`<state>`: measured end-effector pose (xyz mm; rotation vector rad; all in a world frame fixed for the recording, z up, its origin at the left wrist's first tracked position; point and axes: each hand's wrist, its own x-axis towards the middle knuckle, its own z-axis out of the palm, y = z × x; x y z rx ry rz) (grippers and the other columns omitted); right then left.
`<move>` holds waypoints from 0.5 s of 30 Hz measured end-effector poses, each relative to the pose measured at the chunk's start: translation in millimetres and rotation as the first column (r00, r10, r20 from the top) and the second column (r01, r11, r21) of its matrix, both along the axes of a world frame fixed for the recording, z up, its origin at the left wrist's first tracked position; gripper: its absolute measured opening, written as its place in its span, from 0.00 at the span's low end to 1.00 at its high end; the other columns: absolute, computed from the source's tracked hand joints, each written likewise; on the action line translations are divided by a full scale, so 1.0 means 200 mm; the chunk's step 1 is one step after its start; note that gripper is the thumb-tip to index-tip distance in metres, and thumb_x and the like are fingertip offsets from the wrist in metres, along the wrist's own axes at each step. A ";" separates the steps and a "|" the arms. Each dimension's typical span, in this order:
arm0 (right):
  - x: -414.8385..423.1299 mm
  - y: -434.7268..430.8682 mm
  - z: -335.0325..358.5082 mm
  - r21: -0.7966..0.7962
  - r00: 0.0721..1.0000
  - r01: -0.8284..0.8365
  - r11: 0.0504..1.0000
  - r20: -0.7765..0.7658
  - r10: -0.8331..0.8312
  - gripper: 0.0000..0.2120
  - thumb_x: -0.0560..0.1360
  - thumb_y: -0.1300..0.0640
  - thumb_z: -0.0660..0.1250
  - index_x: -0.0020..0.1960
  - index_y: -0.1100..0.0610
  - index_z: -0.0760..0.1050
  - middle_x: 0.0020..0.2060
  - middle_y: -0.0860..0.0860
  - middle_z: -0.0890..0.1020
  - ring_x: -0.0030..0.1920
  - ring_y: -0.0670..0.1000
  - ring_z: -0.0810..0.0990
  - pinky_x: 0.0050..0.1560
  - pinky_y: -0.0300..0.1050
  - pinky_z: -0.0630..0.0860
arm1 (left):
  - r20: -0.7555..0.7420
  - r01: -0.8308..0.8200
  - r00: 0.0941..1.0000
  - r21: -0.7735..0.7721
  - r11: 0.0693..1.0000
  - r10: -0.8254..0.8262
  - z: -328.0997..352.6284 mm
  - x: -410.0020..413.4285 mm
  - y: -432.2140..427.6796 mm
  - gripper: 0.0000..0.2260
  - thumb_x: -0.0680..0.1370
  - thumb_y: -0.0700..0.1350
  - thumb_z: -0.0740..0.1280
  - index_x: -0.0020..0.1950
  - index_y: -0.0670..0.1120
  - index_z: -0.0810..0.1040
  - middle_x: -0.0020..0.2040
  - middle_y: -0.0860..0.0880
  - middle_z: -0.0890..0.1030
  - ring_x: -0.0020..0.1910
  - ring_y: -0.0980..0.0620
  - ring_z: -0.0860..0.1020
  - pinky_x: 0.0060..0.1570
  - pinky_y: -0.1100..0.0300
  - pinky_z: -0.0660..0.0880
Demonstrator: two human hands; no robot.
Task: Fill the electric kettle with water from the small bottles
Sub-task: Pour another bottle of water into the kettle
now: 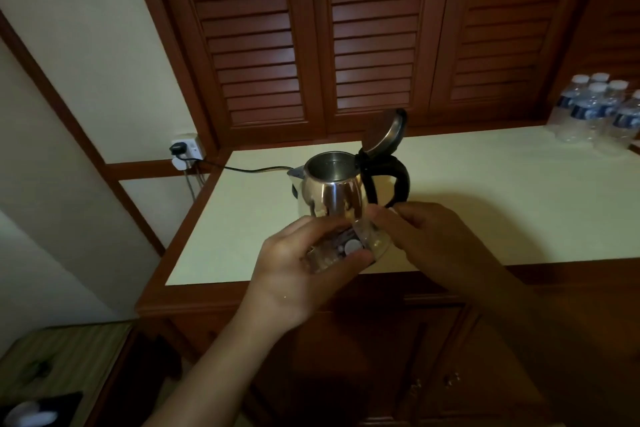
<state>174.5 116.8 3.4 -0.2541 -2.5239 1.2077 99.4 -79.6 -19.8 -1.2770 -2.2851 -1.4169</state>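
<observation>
A steel electric kettle (332,189) with a black handle stands on the cream countertop (485,204), its lid (384,130) swung up and open. In front of it I hold a small clear water bottle (349,248) lying nearly sideways. My left hand (304,267) grips the bottle's body. My right hand (429,232) pinches the bottle's cap end, which is hidden by the fingers. Several more small bottles (595,111) with white caps stand at the counter's far right.
The kettle's black cord (249,169) runs left to a wall socket (185,149). Louvred wooden doors (346,35) rise behind the counter. Below are wooden cabinet doors (433,367). A low striped surface (52,364) sits at the bottom left.
</observation>
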 end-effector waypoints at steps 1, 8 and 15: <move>0.02 0.02 -0.01 -0.045 0.999 -0.003 0.999 -0.032 0.001 0.31 0.73 0.30 0.58 0.42 0.58 0.77 0.36 0.58 0.78 0.32 0.53 0.76 0.34 0.45 0.73 | 0.130 0.010 0.991 0.021 1.000 -0.013 -0.01 0.00 0.00 0.15 0.75 0.55 0.75 0.60 0.62 0.79 0.56 0.60 0.83 0.55 0.64 0.82 0.48 0.74 0.75; 0.09 0.15 -0.03 -0.265 0.994 0.010 0.964 -0.101 -0.038 0.12 0.80 0.40 0.62 0.60 0.41 0.76 0.45 0.41 0.82 0.43 0.43 0.82 0.40 0.35 0.78 | 0.518 0.162 0.844 -0.005 0.987 -0.136 -0.09 0.03 0.12 0.20 0.78 0.49 0.74 0.68 0.63 0.78 0.62 0.66 0.83 0.61 0.66 0.81 0.53 0.70 0.78; 0.19 0.31 -0.05 -0.504 0.963 0.145 0.851 -0.125 -0.238 0.09 0.77 0.52 0.72 0.56 0.45 0.79 0.56 0.48 0.81 0.53 0.48 0.84 0.47 0.47 0.84 | 0.507 0.259 0.839 -0.055 0.964 -0.197 -0.12 0.10 0.35 0.27 0.74 0.50 0.79 0.69 0.64 0.74 0.62 0.67 0.81 0.59 0.68 0.79 0.54 0.72 0.77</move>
